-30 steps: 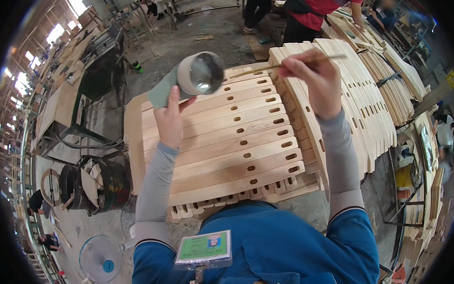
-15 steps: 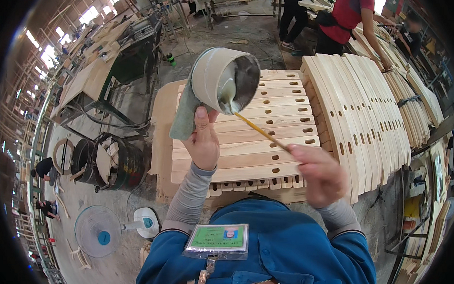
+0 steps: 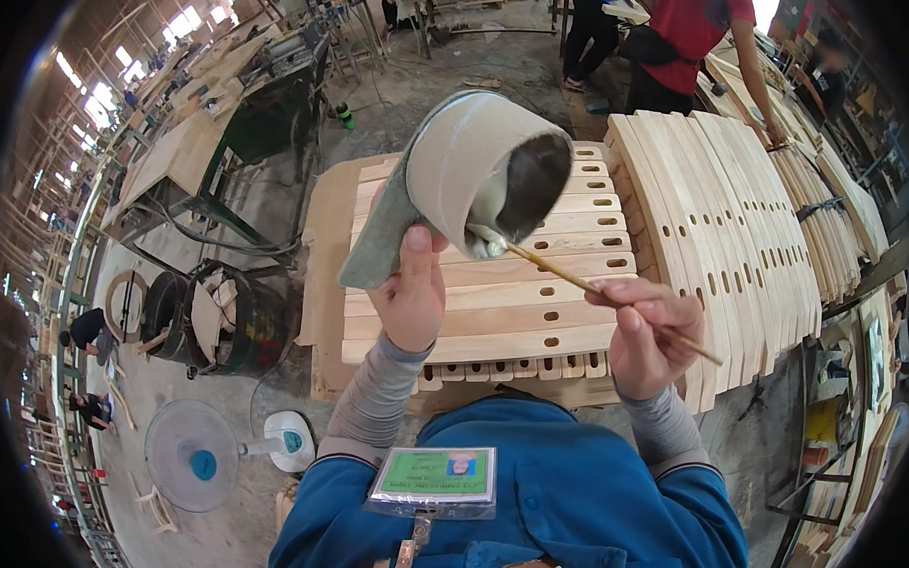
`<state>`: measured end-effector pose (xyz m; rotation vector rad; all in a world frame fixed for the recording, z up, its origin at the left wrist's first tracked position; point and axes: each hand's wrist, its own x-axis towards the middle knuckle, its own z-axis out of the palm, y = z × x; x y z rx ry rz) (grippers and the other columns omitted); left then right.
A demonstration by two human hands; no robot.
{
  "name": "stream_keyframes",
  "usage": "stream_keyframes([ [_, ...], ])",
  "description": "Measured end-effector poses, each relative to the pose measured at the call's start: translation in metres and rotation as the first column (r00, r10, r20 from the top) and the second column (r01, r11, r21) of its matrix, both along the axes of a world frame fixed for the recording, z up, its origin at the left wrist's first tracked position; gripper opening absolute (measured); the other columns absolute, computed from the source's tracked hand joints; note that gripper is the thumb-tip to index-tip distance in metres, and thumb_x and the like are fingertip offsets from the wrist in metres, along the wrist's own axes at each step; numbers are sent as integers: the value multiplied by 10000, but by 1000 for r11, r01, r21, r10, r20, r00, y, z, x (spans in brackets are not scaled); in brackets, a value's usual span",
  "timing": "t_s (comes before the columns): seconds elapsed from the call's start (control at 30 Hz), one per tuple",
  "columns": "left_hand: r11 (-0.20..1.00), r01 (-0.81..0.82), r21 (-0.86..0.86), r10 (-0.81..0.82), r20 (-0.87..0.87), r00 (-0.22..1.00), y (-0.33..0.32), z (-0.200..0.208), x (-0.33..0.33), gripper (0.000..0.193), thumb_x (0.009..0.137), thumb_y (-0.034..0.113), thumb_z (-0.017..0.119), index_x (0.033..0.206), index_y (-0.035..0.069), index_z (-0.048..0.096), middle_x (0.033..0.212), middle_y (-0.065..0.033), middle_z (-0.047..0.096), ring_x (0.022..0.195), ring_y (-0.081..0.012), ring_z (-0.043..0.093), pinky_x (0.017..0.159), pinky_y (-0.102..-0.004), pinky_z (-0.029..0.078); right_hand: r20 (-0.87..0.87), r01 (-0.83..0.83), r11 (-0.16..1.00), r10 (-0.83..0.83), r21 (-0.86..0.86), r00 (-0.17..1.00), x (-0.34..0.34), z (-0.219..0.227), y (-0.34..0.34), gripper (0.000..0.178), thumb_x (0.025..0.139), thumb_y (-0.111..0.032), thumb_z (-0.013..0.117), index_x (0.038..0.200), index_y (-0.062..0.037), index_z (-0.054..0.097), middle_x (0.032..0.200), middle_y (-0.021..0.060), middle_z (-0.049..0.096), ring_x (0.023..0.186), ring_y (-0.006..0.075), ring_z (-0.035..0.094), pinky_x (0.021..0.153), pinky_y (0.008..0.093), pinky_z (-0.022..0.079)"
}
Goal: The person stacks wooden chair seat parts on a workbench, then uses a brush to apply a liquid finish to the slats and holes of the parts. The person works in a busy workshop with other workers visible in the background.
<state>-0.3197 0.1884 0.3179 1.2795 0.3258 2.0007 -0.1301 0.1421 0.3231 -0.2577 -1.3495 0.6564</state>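
My left hand (image 3: pixel 411 293) is closed on the flat grey-green handle (image 3: pixel 373 253) of a round cardboard pot (image 3: pixel 449 164). The pot is tilted, its mouth facing right, and thick whitish paste coats part of its inside. Between the thumb and fingers of my right hand (image 3: pixel 659 334) is a thin wooden stick (image 3: pixel 565 275). Its far tip, covered with white paste, is at the lower lip of the pot. Below both hands lie pale slotted wooden slats (image 3: pixel 474 307), side by side on cardboard.
Another stack of slotted slats (image 3: pixel 722 223) stands close on the right. On the left are a dark drum with wood scraps (image 3: pixel 248 327), a fan (image 3: pixel 193 455) and a green-legged table (image 3: pixel 168 164). A person in a red shirt (image 3: pixel 699 32) works beyond the stack.
The pot has come nearer and shifted right, its mouth turned a bit further. My right hand has dropped slightly and turned, showing the stick's back end.
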Motion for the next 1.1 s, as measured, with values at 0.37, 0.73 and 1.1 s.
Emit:
stream_keyframes([
  [0.37, 901, -103, -421, 95, -42, 995, 63, -40, -16, 369, 890, 189, 492, 1197, -7, 431, 1136, -83, 505, 1007, -166, 518, 832, -326, 485, 192, 324, 855, -267, -405, 945, 86, 12, 124, 126, 826, -94, 571, 834, 24, 527, 757, 122, 619, 686, 161, 620, 606, 243, 512],
  [0.73, 763, 3, -647, 45, 58, 997, 142, -117, -62, 310, 869, 200, 540, 1133, 50, 477, 1108, -24, 525, 949, -113, 524, 852, -280, 425, 503, 498, 679, -214, -539, 837, 131, -43, 259, 226, 790, -175, 631, 787, 31, 537, 653, 54, 556, 547, 120, 591, 490, 234, 512],
  [1.1, 766, -8, -643, 43, 38, 998, 145, -118, -62, 285, 871, 193, 538, 1119, 61, 488, 1115, -24, 525, 991, -129, 517, 856, -291, 423, 834, 705, 683, -265, -193, 485, 91, -59, 271, 235, 784, -236, 596, 802, -9, 541, 688, 160, 594, 676, 322, 581, 620, 386, 450],
])
